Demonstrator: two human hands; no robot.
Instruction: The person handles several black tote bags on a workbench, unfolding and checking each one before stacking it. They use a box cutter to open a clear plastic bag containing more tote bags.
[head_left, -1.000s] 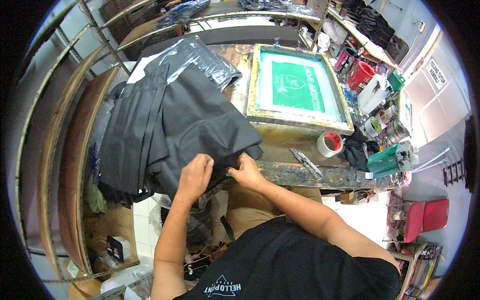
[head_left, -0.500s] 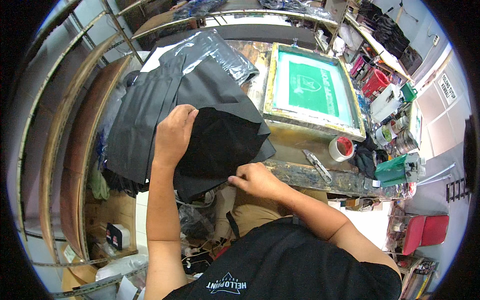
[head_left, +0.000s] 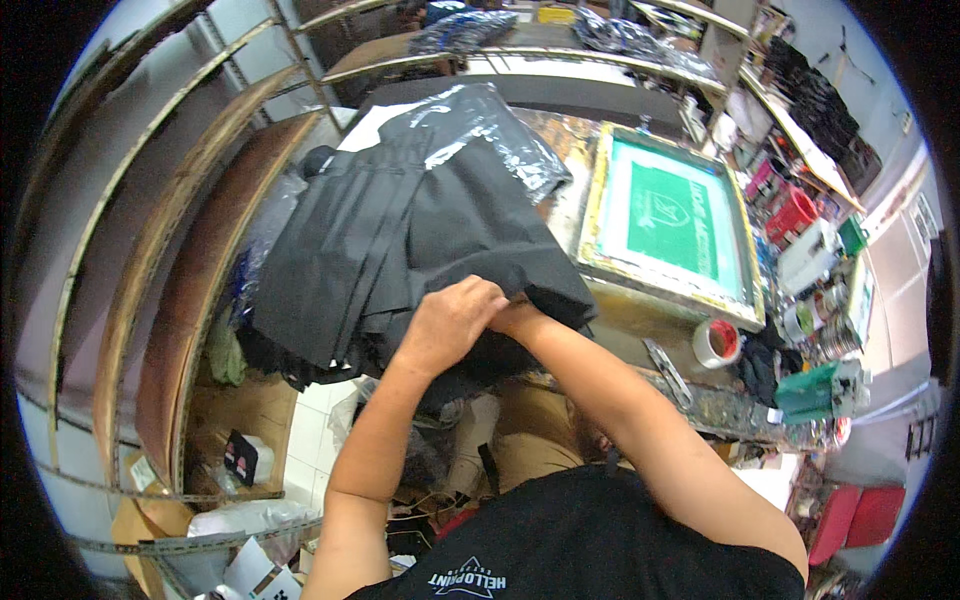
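Head view: from where I stand, black cloth point(head_left: 470, 225) lies on the bench point(head_left: 638, 315), its long axis seemingly running eleven to five o'clock, a corner pointing to four. At six, the left hand point(head_left: 452, 318) curls narrow beside the right hand point(head_left: 516, 317), whose grip I cannot tell; meeting there probably steadies the floppy edge.

Ambient lighting is bright, with glare streaking the plastic wrapping point(head_left: 505, 135), shelf boards point(head_left: 200, 290) bowed by distortion, and corners black.
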